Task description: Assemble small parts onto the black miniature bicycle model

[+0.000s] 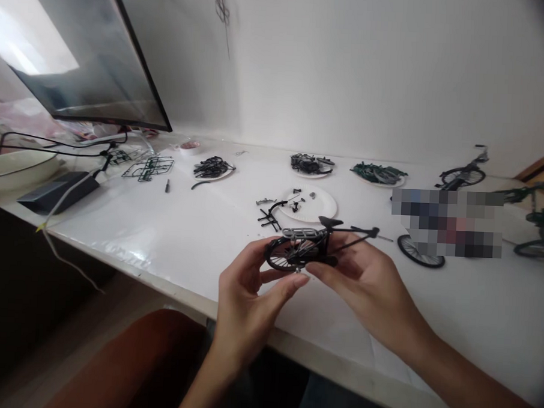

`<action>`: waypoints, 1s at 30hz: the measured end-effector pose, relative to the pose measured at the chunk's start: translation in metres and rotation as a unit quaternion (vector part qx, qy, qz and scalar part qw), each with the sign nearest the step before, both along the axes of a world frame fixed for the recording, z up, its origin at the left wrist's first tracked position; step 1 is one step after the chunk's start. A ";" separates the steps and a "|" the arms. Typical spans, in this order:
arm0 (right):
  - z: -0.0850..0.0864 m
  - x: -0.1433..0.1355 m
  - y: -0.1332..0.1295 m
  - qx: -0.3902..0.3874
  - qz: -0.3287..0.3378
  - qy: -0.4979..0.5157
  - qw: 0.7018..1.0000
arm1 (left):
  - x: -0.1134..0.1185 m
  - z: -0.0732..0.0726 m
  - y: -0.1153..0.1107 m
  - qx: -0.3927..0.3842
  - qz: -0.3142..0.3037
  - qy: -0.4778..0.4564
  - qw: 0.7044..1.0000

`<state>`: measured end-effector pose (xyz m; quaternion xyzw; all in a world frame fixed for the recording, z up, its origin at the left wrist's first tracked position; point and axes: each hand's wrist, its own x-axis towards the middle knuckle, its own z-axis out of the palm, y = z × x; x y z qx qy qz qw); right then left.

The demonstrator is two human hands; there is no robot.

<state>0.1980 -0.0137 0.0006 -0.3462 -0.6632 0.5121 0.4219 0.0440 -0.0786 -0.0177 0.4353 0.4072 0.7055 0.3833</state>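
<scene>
A small black model bicycle (326, 245), with a rear wheel, saddle and silver rear rack but no front wheel in its frame, is held upright between both hands above the table's front part. My left hand (250, 293) is closed round the rear wheel, its thumb beneath it near a small silver piece. My right hand (367, 286) grips the lower frame by the pedal area, thumb in front and fingers behind. Just beyond lies a white plate (328, 209) with small parts. A loose wheel (421, 251) rests right of my right hand.
Three plates of dark parts, left (213, 167), middle (312, 165) and right (378, 174), stand along the wall. Part frames (150, 168), a dark box (58, 193) and a monitor (107, 52) are at left. Model bicycles (465, 174) stand at right beside a pixelated patch.
</scene>
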 end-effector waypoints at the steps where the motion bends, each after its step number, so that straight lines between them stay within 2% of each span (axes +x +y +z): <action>1: -0.002 0.000 0.002 0.021 -0.045 0.006 0.999 | 0.001 0.000 0.004 -0.008 0.011 0.001 1.000; 4: -0.003 0.003 0.003 0.169 -0.183 0.011 0.969 | 0.006 -0.001 0.013 -0.052 0.032 -0.003 0.998; 6: -0.001 0.004 -0.001 0.278 -0.212 -0.011 0.937 | 0.008 -0.003 0.016 -0.079 0.009 -0.026 0.997; 7: 0.000 0.005 -0.003 0.326 -0.189 -0.040 0.926 | 0.009 -0.004 0.016 -0.087 -0.010 -0.042 0.995; 9: 0.001 0.006 -0.006 0.393 -0.092 -0.121 0.907 | 0.010 -0.005 0.017 -0.093 -0.044 -0.075 0.992; 11: 0.000 0.007 -0.006 0.422 -0.007 -0.173 0.890 | 0.011 -0.005 0.017 -0.091 -0.065 -0.102 0.988; 13: -0.002 0.008 -0.004 0.422 0.007 -0.170 0.890 | 0.012 -0.005 0.017 -0.094 -0.080 -0.118 0.985; 19: -0.001 0.008 0.001 0.397 -0.040 -0.118 0.909 | 0.012 -0.005 0.009 -0.106 -0.100 -0.110 0.983; 24: 0.009 0.009 0.000 0.345 -0.106 -0.082 0.929 | 0.005 0.000 -0.001 -0.044 -0.110 -0.015 0.993; 27: 0.013 0.012 -0.001 0.284 -0.099 -0.080 0.950 | 0.002 0.001 -0.004 0.004 -0.089 0.003 0.996; 30: 0.016 0.013 -0.002 0.234 -0.087 -0.055 0.967 | 0.002 -0.001 -0.004 0.066 -0.041 0.058 0.995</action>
